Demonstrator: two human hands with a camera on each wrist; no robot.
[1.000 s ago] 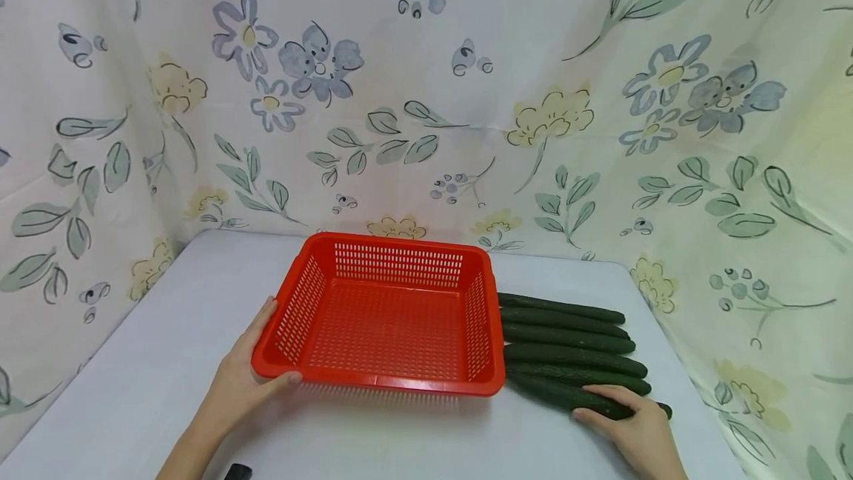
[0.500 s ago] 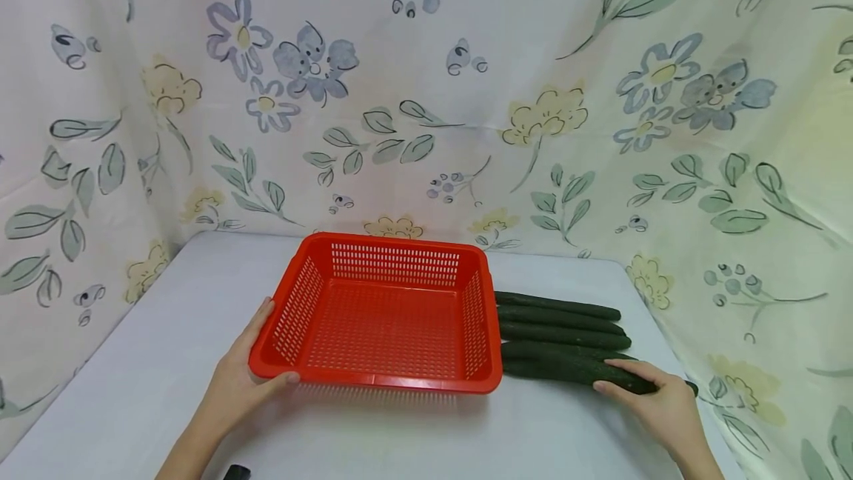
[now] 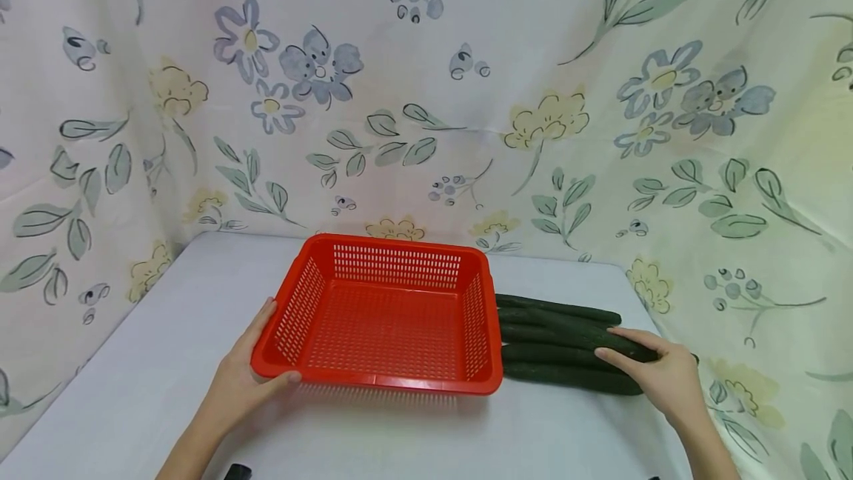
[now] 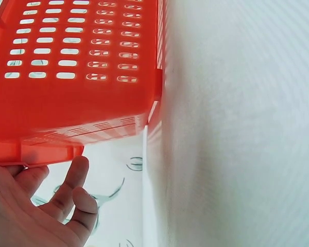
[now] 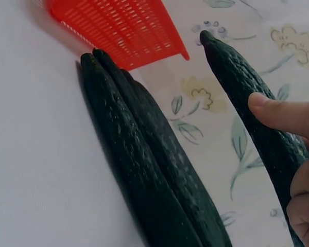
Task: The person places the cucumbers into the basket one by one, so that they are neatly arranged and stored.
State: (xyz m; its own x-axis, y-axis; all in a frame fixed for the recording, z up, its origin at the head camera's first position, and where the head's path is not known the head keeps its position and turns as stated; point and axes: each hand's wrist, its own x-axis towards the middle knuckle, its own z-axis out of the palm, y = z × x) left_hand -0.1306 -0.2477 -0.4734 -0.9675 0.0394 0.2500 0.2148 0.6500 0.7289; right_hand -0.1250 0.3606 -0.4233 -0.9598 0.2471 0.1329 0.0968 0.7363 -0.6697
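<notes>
Gripping a cucumber in the right hand, thumb on one side, fingers curled round the other, up over the row of cucumbers just right of the red basket. Over on the left, holding the basket's near corner in the left hand, thumb on the front rim, fingers loosely bent along the outer side. Trouble possible here: with such glossy skin and a hold toward the right end, could twist, dip at the far tip and clip the basket's right wall. Might roll a neighbour too, after a low sweep across the row. Likely to skid the basket with a hard knock against a light left grip. Underneath, a plain white tabletop, softly shadowed below the basket. Behind and around, hung floral fabric in blue, yellow and green. At the bottom edge, a small black object, too cropped to name.
</notes>
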